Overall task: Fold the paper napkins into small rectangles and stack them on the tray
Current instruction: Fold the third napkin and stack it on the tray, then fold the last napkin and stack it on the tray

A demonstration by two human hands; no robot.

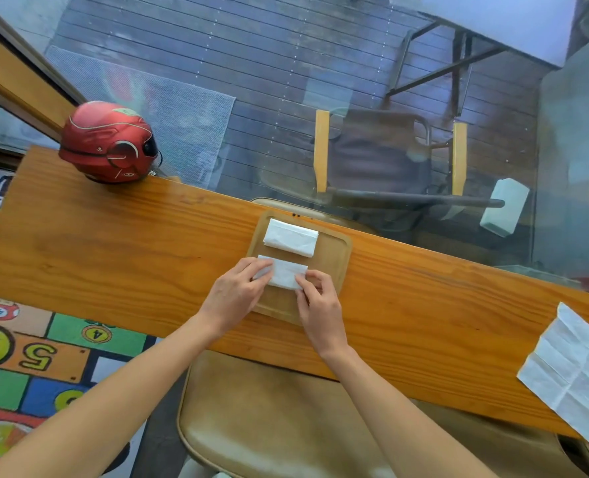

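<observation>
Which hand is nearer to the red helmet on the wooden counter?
Left. The left hand lies right of and nearer the camera than the red helmet; the right hand lies farther right.

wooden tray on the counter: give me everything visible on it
The tray is a shallow, light wooden rectangle with rounded corners and a low raised rim, lying flat on the wooden counter, slightly skewed. One folded napkin lies at its far end. A second napkin sits nearer, held at its ends by the left hand and right hand, which cover the tray's near part.
</observation>
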